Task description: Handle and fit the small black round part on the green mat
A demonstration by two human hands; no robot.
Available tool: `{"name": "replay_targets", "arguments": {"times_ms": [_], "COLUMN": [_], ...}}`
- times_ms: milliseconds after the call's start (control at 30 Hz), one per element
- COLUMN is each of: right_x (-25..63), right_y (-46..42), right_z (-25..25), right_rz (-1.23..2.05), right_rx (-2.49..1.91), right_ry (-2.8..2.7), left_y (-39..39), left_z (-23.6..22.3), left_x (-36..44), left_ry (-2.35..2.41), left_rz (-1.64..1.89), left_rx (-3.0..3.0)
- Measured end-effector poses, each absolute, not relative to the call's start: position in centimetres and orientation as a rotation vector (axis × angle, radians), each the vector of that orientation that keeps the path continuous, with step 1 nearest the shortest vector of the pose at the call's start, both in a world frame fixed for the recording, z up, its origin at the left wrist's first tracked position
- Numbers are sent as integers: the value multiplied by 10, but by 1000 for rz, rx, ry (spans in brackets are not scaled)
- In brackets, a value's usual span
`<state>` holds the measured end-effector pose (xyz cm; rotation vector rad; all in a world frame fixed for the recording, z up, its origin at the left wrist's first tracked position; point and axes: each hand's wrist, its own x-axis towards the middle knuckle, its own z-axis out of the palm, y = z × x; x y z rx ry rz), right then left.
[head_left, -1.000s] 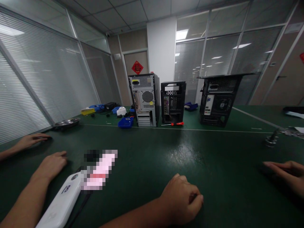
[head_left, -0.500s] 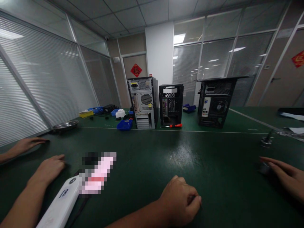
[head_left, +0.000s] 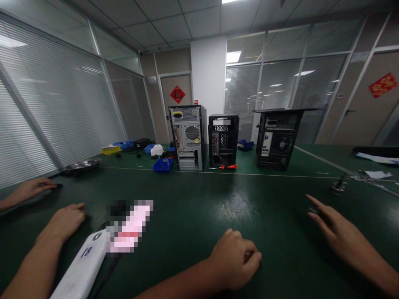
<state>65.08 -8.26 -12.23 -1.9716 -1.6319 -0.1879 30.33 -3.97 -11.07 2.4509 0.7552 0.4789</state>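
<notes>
1. In the head view, the left hand (head_left: 233,261) rested low over the green counter (head_left: 193,207), its fingers (head_left: 251,246) curled closed. Whether they held anything inside the curl could not be told.
2. The right hand (head_left: 341,232) reached in from the right. Its index finger pointed forward, apart from the thumb, and a small dark metallic thing (head_left: 313,210) lay at the thumb tip; whether the fingers gripped it could not be told.
3. Ahead of the right fingers and a little to their right stood a small stand (head_left: 338,187) with a round metal base.
4. Well ahead of the left fingers, three computer cases stood upright: a silver-backed case (head_left: 190,139), an open black case (head_left: 223,141) and a wider dark case (head_left: 277,139). A screwdriver (head_left: 229,167) with a red handle lay in front of the open black one, and a blue tray (head_left: 163,165) sat just beside the silver-backed one.
5. Left of the left fingers lay a white device (head_left: 80,263) marked "18", with a pixelated pink patch (head_left: 132,226) at its far end.
6. Farther left, a co-worker's nearer hand (head_left: 64,222) rested on the counter, while the farther hand (head_left: 34,189) touched a small black piece (head_left: 59,185).
</notes>
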Motion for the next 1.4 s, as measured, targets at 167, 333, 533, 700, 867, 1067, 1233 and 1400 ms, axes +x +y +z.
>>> {"name": "replay_targets", "arguments": {"times_ms": [167, 333, 533, 700, 867, 1067, 1233, 1400], "right_x": [533, 502, 522, 520, 519, 526, 529, 522], "right_y": [-96, -104, -101, -105, -108, -107, -111, -115], "right_z": [-111, -118, -117, -115, -119, -133, -139, -133], "right_rz": [10, -280, -620, -720, -722, -634, -430, -248], "right_rx": [-1644, -1293, -1047, -1032, -1086, -1245, -1494, -1402], "right_ry": [-1980, -2263, -2445, -2427, -2398, -2365, -2128, -2180], "left_y": [-40, -37, -33, -37, -38, -39, -36, -31], "left_z": [-106, -116, -131, -123, -116, -115, -118, -128], "left_x": [301, 302, 306, 304, 303, 305, 305, 304], "left_ry": [760, 737, 704, 711, 715, 757, 788, 690], "left_rz": [517, 536, 576, 575, 528, 588, 679, 715], "left_rx": [2432, 2534, 2568, 2537, 2494, 2396, 2311, 2366]}}
